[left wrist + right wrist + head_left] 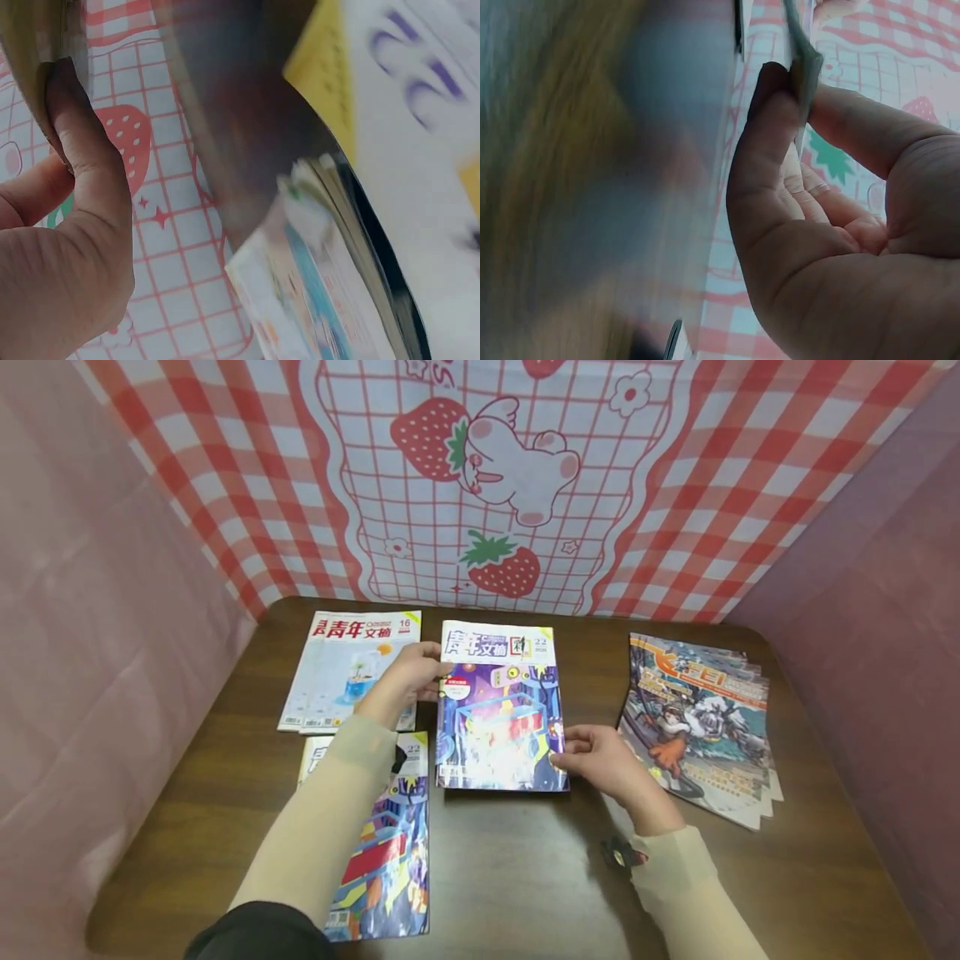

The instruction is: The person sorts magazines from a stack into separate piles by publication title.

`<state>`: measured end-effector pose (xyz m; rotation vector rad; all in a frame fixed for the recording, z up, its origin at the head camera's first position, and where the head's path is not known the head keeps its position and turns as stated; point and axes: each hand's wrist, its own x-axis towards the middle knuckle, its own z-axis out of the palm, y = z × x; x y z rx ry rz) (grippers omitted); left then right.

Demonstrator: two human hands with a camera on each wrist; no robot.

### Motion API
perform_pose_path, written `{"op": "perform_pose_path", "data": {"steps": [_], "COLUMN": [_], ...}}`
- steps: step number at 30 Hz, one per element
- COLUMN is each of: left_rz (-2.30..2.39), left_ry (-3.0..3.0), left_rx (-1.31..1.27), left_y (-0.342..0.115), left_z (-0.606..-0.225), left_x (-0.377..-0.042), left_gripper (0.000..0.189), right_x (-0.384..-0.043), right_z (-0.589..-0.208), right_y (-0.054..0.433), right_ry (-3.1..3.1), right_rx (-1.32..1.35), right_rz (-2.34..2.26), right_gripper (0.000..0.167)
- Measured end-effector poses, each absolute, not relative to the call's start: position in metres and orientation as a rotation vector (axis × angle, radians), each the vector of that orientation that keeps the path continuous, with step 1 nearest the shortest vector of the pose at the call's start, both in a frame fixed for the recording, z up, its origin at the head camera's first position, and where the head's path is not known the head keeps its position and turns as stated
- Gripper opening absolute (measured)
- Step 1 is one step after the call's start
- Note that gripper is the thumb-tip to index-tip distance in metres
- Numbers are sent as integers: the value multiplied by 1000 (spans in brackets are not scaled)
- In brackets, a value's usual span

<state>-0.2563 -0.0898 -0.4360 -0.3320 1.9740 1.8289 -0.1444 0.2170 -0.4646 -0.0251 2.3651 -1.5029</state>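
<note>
A purple-covered magazine (498, 718) with a white title band is held between both hands over the middle of the table. At its left edge, my left hand (408, 681) pinches it between thumb and fingers. My right hand (603, 760) grips the lower right edge, and the right wrist view shows the magazine's edge (804, 75) between thumb and fingers. Under my left forearm lies another magazine (382, 860) with the same kind of cover, partly hidden. Behind the left hand are overlapping white magazines (322, 672) with red titles.
On the right, a fanned stack of comic-style magazines (697, 718) lies near my right hand. The brown wooden table (510, 877) ends at a checked strawberry cloth (495, 485) hanging behind it. Pink cloth (97, 610) hangs along the left side.
</note>
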Motion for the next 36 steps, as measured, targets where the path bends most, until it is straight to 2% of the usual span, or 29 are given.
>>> {"op": "perform_pose_path", "data": {"steps": [4, 7, 17, 26, 36], "left_rz": [1761, 1740, 1681, 1653, 1575], "left_ry": [2020, 2022, 2086, 2176, 2253], "left_rx": [-306, -300, -304, -335, -311], "left_y": [-103, -115, -136, -155, -175], "left_z": [-433, -430, -425, -433, -432], "left_x": [-246, -236, -210, -187, -165], "left_gripper": [52, 50, 38, 16, 15], "right_x": [-137, -131, -110, -94, -76], "right_z": [-463, -461, -455, -458, -456], "right_y": [209, 202, 180, 162, 140], "right_ry": [2319, 2304, 2216, 2160, 2110], "right_rx": [-85, -133, -245, -276, -312], "right_rz": [-1559, -1577, -1602, -1572, -1537], "right_gripper": [48, 47, 42, 34, 28]}}
